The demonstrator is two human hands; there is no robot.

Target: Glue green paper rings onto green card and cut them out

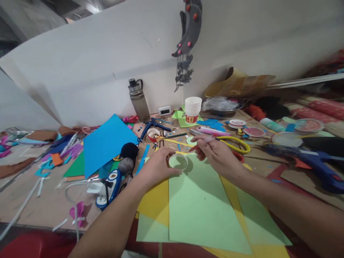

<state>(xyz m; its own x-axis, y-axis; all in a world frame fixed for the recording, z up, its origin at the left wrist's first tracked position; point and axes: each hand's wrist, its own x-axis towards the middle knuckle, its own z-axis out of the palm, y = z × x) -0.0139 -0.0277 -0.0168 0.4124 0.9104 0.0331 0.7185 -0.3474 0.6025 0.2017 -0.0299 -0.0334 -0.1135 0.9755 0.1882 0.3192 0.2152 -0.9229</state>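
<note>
My left hand point(158, 163) curls its fingers around a short, pale paper ring point(178, 156), like a cut cup section, and holds it down on a light green paper sheet point(201, 211). Just right of the ring, my right hand point(213, 152) grips a slim pen point(209, 139) with a red end pointing up. The pen's lower end is close to the ring's far side; whether it touches the paper I cannot tell. Yellow paper point(154, 204) shows from under the green sheet. Yellow-handled scissors point(236, 144) lie beyond my right hand.
Stacked paper cups point(192, 107) and a grey bottle point(139, 102) stand by the white wall. Blue card point(107, 147), dark yarn balls point(129, 150) and a blue-white corded device point(110, 190) are left. A blue glue gun point(317, 161) lies right. Paper scraps litter the table.
</note>
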